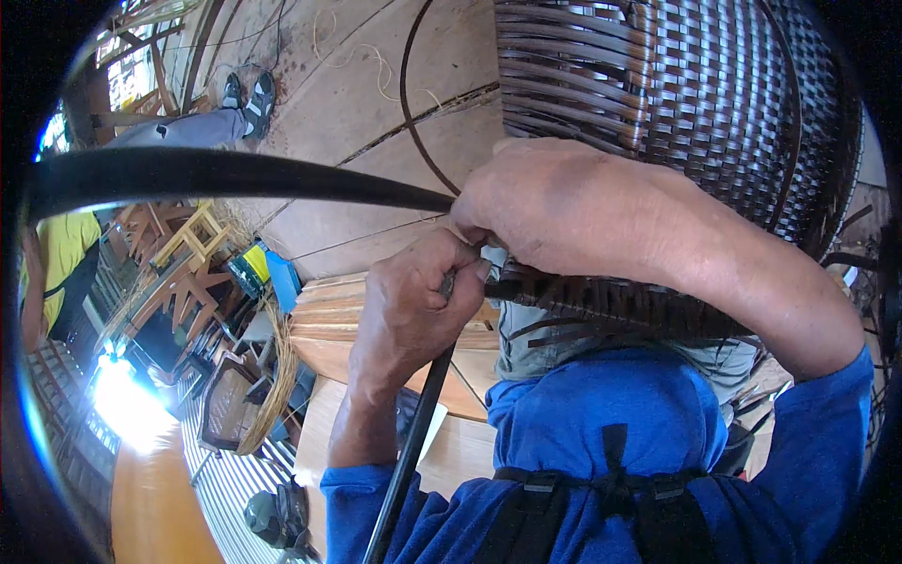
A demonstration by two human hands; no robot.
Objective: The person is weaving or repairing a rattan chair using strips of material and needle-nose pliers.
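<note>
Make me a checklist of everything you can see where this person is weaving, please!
Surface: wooden floor of planks; round wooden stool top below the hands.
Job's things: dark woven basket-like piece, rim unfinished; long dark strip running left.
Clutter: loose pale fibres on the floor; small wooden stools.
Hands: left hand pinches a strip at the rim; right hand presses on the rim beside it.
Cables: nothing seen.
Surroundings: another person's shoes; someone in a yellow shirt.

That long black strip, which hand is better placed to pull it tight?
Probably the left hand: its fingers already pinch the black strip at the edge of the woven basket. The right hand lies over the rim, seemingly steadying it.
</note>
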